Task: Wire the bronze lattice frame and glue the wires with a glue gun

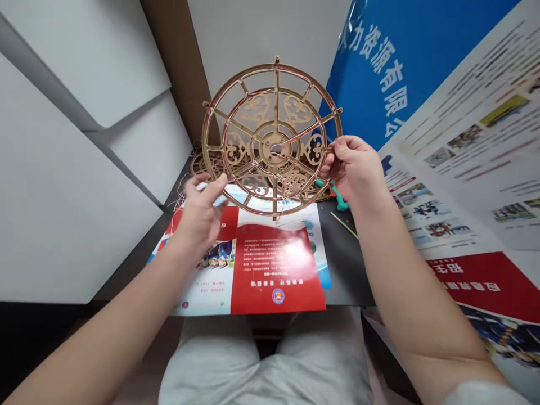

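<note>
You held the thin wooden wheel (264, 149) above the dark table (346, 270). It looked light and easy to snap. Your right hand (356, 171) gripped its rim (333, 126); your left hand (202, 216) maybe just touched it.

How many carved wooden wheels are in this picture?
2: one wheel held up by the right hand, one wheel lying behind it on the desk; more may be hidden.

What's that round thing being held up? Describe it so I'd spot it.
Above the dark desk, between the left hand and right hand, stands an ornate wooden wheel. Unlike the similar wooden pieces behind it, it is held upright, with thin wire along its spokes.
</note>
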